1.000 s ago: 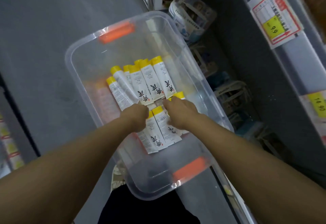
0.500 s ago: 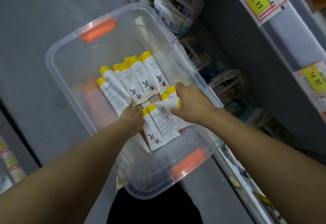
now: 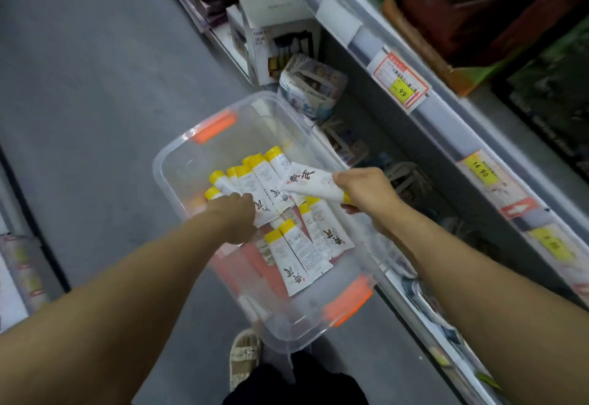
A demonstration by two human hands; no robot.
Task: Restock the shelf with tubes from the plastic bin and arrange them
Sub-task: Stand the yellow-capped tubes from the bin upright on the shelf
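A clear plastic bin [image 3: 178,156] with orange handles sits on the floor beside the shelf and holds several white tubes [image 3: 296,255] with yellow caps. My right hand [image 3: 366,192] is shut on one or two tubes [image 3: 306,181], lifted above the others, cap end in my palm. My left hand [image 3: 237,216] reaches down into the bin and grips a tube [image 3: 266,210] in the far row; its fingers are partly hidden. The shelf [image 3: 446,127] runs along the right with yellow price tags on its rail.
White boxes [image 3: 277,32] and packaged goods [image 3: 309,86] fill the lower shelf just past the bin. Green and red cartons [image 3: 462,22] stand on the upper shelf. Grey floor [image 3: 95,70] lies to the left. My sandalled foot [image 3: 243,360] is under the bin's near edge.
My right hand has closed on tubes and lifted them out of the pile toward the right. My left hand has pushed a little farther into the far row. The view has tilted up toward the shelf.
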